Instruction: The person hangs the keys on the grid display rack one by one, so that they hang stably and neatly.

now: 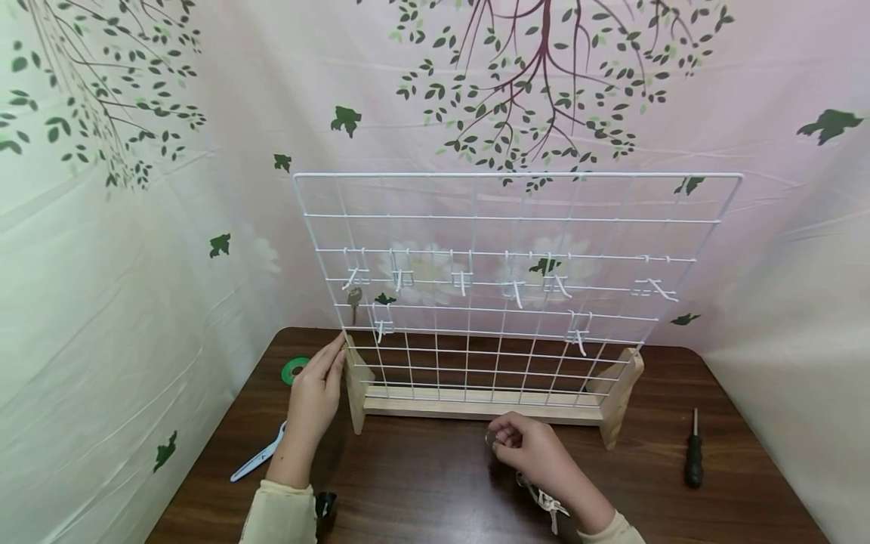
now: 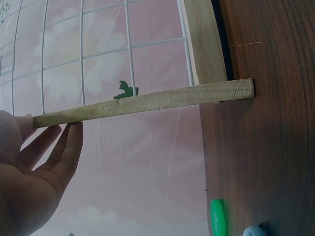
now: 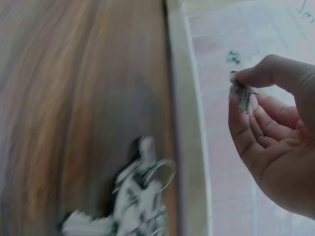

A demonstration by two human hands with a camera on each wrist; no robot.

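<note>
A white wire grid rack (image 1: 476,308) stands upright in a wooden base, with several white hooks on its wires. My left hand (image 1: 316,389) grips the top of the rack's left wooden side support (image 2: 147,102), thumb on one face and fingertips on the other. In front of the base, my right hand (image 1: 533,447) pinches a small metal key (image 3: 243,98) between thumb and index finger; a ring shows at the fingertips in the head view. Below that hand, a bunch of keys (image 1: 552,505) with rings lies on the table. One key (image 1: 354,298) hangs from the upper left hook.
On the brown wooden table (image 1: 421,483), a green tape roll (image 1: 294,370) and a light blue-handled tool (image 1: 258,457) lie at the left. A black object (image 1: 325,505) sits near the left sleeve. The screwdriver (image 1: 693,453) lies at the right. Patterned curtains surround the table.
</note>
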